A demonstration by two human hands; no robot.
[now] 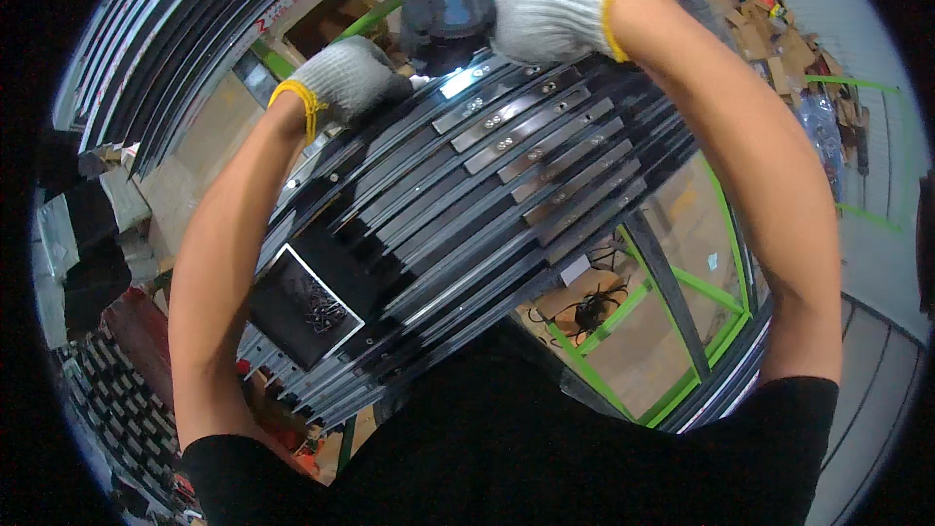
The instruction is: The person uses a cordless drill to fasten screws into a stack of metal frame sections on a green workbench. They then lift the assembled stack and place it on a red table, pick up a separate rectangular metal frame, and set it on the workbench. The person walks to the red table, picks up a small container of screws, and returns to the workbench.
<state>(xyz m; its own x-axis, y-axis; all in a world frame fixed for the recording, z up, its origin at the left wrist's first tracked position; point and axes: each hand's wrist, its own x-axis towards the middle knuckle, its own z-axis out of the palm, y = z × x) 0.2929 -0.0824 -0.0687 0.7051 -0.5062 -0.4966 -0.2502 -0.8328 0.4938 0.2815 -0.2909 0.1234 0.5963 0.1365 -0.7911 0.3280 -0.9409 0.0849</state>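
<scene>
Several dark metal rails [419, 197] lie side by side at a slant before me, with short shiny metal plates [516, 127] across them, screws in some. At the far side, my right hand [550, 5], in a white knitted glove with a yellow cuff, is closed on a black and blue cordless drill [448, 10]. The drill's lower end and my right fingertips are hidden. My left hand [346, 78], gloved alike, rests at the rails' far edge just left of the drill. Its fingers are bent together; what they pinch is hidden.
A black box [310, 310] with loose screws sits on the rails near my left forearm. Green-edged frames [682, 282] stand under and beside the rails. More long rails [195, 10] are stacked at the far left. Cardboard scraps [769, 29] lie along the far-right wall.
</scene>
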